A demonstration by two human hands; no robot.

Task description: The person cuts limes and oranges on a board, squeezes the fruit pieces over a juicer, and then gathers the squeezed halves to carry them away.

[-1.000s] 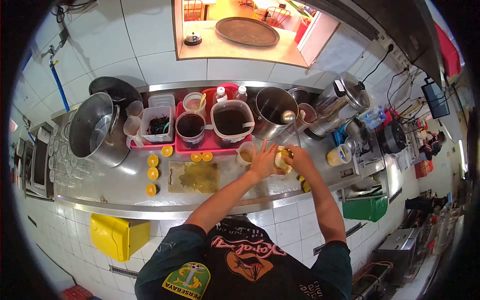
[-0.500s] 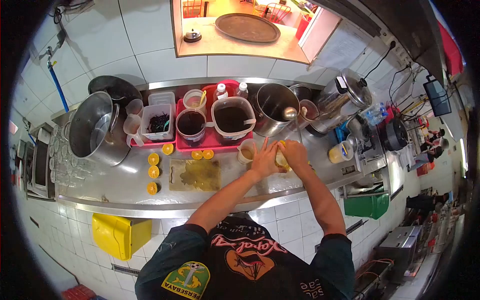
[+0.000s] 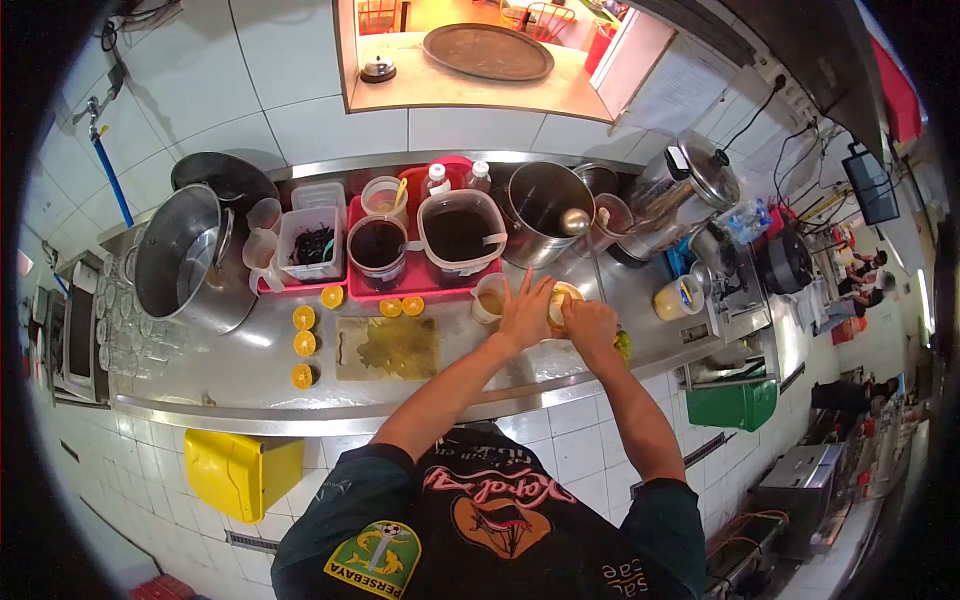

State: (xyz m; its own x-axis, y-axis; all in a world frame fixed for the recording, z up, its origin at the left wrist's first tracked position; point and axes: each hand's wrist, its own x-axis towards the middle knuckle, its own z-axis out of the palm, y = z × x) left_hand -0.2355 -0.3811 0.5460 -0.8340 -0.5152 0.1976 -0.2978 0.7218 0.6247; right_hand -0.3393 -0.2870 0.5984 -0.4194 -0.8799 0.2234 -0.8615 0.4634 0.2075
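Observation:
My left hand (image 3: 525, 316) rests beside a round, pale yellow juicer-like bowl (image 3: 561, 296), fingers stretched and spread. My right hand (image 3: 591, 325) is closed at the bowl's right side; what its fingers hold is hidden. Left of my left hand stands a clear plastic cup (image 3: 489, 299) with light liquid. A green and orange bit of fruit (image 3: 623, 346) shows behind my right wrist. To the left lie a stained cutting board (image 3: 387, 348) and several cut orange halves (image 3: 304, 343), flesh up.
A red tray (image 3: 372, 292) carries tubs of dark liquid (image 3: 461, 235). Behind are a tall steel pot (image 3: 545, 205) with a ladle and a large pot (image 3: 180, 255). Glasses (image 3: 125, 325) stand far left, a yellow-filled container (image 3: 680, 298) right. The metal counter's edge (image 3: 300, 420) runs before me.
My right hand has shifted slightly right and down, showing more of the pale bowl between my hands. My left hand stays nearly in place. The whole view has shifted slightly.

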